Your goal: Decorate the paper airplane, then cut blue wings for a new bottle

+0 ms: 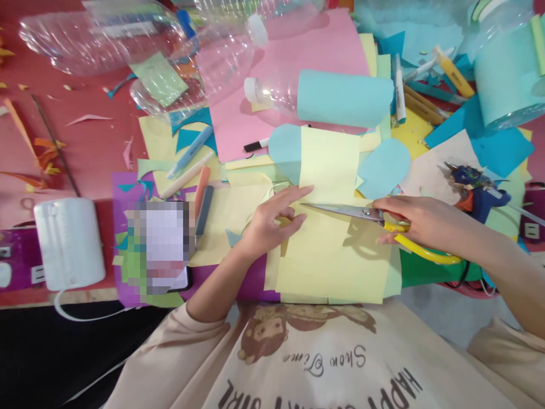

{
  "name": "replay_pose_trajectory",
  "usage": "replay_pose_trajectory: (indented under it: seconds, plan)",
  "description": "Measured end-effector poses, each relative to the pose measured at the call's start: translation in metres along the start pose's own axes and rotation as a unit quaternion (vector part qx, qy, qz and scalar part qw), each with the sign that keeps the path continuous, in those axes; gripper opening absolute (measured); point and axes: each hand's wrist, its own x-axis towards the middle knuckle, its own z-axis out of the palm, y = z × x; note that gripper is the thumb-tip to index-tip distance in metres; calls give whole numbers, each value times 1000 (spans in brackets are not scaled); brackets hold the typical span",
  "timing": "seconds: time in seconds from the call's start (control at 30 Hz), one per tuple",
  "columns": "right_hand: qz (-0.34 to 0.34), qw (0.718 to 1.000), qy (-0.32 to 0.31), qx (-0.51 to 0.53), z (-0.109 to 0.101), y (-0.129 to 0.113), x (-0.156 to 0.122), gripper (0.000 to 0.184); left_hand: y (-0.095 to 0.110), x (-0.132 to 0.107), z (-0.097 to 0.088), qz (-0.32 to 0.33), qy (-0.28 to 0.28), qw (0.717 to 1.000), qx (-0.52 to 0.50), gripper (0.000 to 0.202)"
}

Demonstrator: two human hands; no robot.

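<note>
My right hand (pixel 419 221) is closed around a pair of scissors (pixel 353 212) with yellow handles. Its metal blades look closed and point left across a pale yellow paper strip (pixel 330 162). That strip stands upright in view over a larger pale yellow sheet (pixel 332 267) near the table's front edge. At the strip's left side, my left hand (pixel 272 222) has its index finger and thumb apart, with the index fingertip on or just over the paper. Light blue rounded paper pieces, one on the left (pixel 284 147) and one on the right (pixel 385 167), flank the strip.
Beyond lies a plastic bottle wrapped in light blue paper (pixel 344 97), on a pink sheet (pixel 289 57). Clear bottles (pixel 106 37) are at the back left. Markers (pixel 453 71), a phone (pixel 166 244), a white device (pixel 69 244) and paper scraps surround the work area.
</note>
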Motion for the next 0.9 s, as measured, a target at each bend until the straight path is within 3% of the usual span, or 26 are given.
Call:
replay_pose_trajectory:
  seconds: [0.5, 0.9]
  plan:
    - [0, 1000, -14, 19, -3, 0, 1, 45, -1, 0, 0, -9, -9, 1000, -6, 48]
    - [3, 1000, -19, 24, -3, -3, 4, 55, -1, -1, 0, -3, -15, 1000, 0, 48]
